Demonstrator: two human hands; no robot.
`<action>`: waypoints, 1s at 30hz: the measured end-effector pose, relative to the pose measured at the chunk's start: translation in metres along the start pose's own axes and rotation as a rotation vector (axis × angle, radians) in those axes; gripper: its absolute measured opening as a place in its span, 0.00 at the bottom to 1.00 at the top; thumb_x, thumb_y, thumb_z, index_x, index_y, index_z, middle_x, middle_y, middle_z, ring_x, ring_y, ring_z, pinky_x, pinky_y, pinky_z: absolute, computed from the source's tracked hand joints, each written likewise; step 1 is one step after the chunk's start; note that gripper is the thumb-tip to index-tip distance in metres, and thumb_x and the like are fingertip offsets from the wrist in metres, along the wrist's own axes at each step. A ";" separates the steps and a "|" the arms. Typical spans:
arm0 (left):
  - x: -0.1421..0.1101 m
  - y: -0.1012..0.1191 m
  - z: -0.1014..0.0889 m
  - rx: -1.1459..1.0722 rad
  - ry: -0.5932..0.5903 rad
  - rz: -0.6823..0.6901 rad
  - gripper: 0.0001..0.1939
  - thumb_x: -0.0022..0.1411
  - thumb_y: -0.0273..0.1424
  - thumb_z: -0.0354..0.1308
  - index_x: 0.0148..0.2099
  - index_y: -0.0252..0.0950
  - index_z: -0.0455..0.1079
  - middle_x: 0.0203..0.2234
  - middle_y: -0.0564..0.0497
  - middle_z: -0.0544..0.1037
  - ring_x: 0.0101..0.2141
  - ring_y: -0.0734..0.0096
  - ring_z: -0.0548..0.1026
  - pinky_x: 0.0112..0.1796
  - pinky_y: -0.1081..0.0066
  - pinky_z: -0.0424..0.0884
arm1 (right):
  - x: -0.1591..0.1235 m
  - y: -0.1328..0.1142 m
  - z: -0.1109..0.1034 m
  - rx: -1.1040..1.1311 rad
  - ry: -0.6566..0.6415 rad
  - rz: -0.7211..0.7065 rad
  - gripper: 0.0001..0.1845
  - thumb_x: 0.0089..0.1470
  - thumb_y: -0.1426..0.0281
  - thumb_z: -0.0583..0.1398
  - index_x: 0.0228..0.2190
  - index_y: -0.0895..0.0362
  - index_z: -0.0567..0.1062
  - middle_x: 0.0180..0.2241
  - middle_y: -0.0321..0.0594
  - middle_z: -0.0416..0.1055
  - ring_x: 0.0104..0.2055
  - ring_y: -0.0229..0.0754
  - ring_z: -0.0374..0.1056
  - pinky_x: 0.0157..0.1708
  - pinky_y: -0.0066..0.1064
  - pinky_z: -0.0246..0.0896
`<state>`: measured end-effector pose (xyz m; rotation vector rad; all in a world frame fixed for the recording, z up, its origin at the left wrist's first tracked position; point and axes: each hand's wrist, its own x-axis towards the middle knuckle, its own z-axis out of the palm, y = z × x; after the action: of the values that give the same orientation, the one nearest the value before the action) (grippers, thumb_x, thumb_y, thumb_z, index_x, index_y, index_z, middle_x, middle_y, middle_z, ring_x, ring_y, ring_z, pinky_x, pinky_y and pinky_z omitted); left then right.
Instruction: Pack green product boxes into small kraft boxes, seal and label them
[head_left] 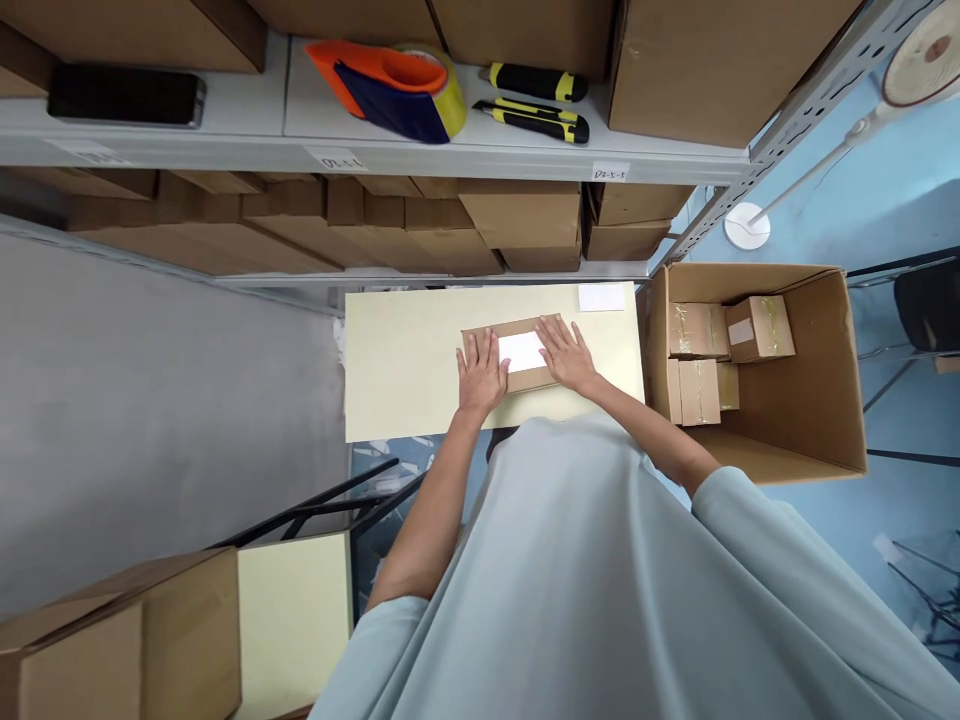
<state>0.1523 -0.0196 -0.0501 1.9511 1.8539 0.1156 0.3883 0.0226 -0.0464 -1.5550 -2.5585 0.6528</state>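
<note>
A small brown cardboard box (531, 379) lies on the pale yellow table (405, 365) in front of me. On its top sits a white label (523, 351). My left hand (481, 376) rests flat on the box's left end, fingers stretched out, the thumb at the label's edge. Across the right end, my right hand (567, 355) lies open with spread fingers touching the cardboard and the label's right side. Neither hand grips anything. Near the table's far right corner is another white label or paper slip (601, 297).
Right of the table stands a large open carton (795, 400) holding several small taped boxes (697, 330). The shelf (247, 110) above bears a phone (126, 95), an orange-and-blue tape dispenser (390, 90) and two utility knives (536, 100). Another carton (187, 630) is at lower left.
</note>
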 end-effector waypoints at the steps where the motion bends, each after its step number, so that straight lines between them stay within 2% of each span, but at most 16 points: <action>1: -0.001 -0.005 -0.002 0.000 -0.002 -0.013 0.40 0.82 0.44 0.36 0.87 0.32 0.42 0.85 0.42 0.44 0.83 0.44 0.34 0.79 0.33 0.33 | -0.002 0.006 -0.002 -0.003 0.001 0.016 0.36 0.80 0.62 0.41 0.82 0.58 0.52 0.84 0.41 0.39 0.87 0.57 0.32 0.84 0.62 0.26; 4: -0.002 -0.013 -0.007 0.001 -0.007 -0.038 0.40 0.82 0.44 0.35 0.87 0.32 0.42 0.85 0.43 0.43 0.83 0.43 0.35 0.78 0.32 0.33 | -0.005 0.016 -0.006 -0.020 0.002 0.026 0.36 0.80 0.62 0.42 0.82 0.56 0.53 0.85 0.42 0.39 0.87 0.57 0.34 0.84 0.62 0.28; 8: -0.003 -0.009 -0.009 0.010 0.016 -0.054 0.40 0.82 0.43 0.35 0.87 0.30 0.44 0.85 0.41 0.43 0.83 0.41 0.34 0.78 0.31 0.33 | -0.005 0.011 -0.003 -0.044 0.018 0.023 0.37 0.81 0.58 0.44 0.82 0.56 0.53 0.84 0.45 0.39 0.87 0.59 0.35 0.83 0.62 0.31; 12: -0.003 0.006 -0.003 0.033 0.069 -0.043 0.42 0.82 0.45 0.38 0.86 0.25 0.44 0.84 0.38 0.44 0.83 0.39 0.32 0.78 0.31 0.30 | -0.002 0.001 0.003 -0.063 0.045 0.043 0.40 0.80 0.54 0.46 0.82 0.61 0.52 0.84 0.49 0.38 0.87 0.59 0.34 0.84 0.62 0.30; 17: 0.004 0.036 0.008 0.024 0.049 0.032 0.41 0.82 0.47 0.39 0.86 0.30 0.47 0.84 0.40 0.48 0.83 0.39 0.36 0.78 0.33 0.31 | -0.001 -0.006 0.004 -0.080 0.038 0.025 0.41 0.80 0.55 0.47 0.82 0.64 0.50 0.84 0.51 0.38 0.87 0.58 0.32 0.84 0.61 0.28; 20: 0.009 0.044 0.010 0.002 0.033 0.059 0.40 0.82 0.47 0.39 0.86 0.32 0.49 0.84 0.40 0.49 0.83 0.40 0.39 0.78 0.33 0.34 | -0.001 -0.007 0.000 -0.087 0.025 0.030 0.41 0.80 0.55 0.47 0.82 0.64 0.50 0.84 0.51 0.37 0.87 0.58 0.31 0.84 0.60 0.28; 24: 0.006 0.035 0.003 -0.016 0.019 0.087 0.41 0.81 0.48 0.41 0.86 0.32 0.48 0.83 0.37 0.51 0.83 0.42 0.43 0.78 0.34 0.35 | -0.003 -0.003 -0.006 -0.071 -0.001 0.050 0.41 0.80 0.53 0.48 0.82 0.61 0.51 0.84 0.49 0.39 0.87 0.58 0.33 0.84 0.61 0.30; 27: -0.006 0.023 -0.004 -0.017 0.027 0.012 0.41 0.81 0.46 0.42 0.86 0.31 0.47 0.83 0.35 0.50 0.83 0.41 0.43 0.78 0.31 0.37 | -0.003 0.004 -0.008 -0.042 -0.018 0.054 0.41 0.79 0.51 0.49 0.82 0.57 0.53 0.84 0.46 0.40 0.87 0.60 0.35 0.83 0.63 0.31; 30: -0.016 0.015 -0.008 -0.026 0.034 -0.066 0.41 0.80 0.46 0.41 0.86 0.30 0.46 0.83 0.35 0.49 0.83 0.40 0.41 0.77 0.29 0.37 | -0.002 0.005 -0.006 -0.012 -0.015 0.057 0.42 0.79 0.52 0.49 0.82 0.58 0.52 0.84 0.49 0.40 0.87 0.60 0.37 0.83 0.63 0.31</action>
<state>0.1618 -0.0333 -0.0333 1.8796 1.9271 0.1520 0.3952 0.0251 -0.0425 -1.6385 -2.5418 0.6578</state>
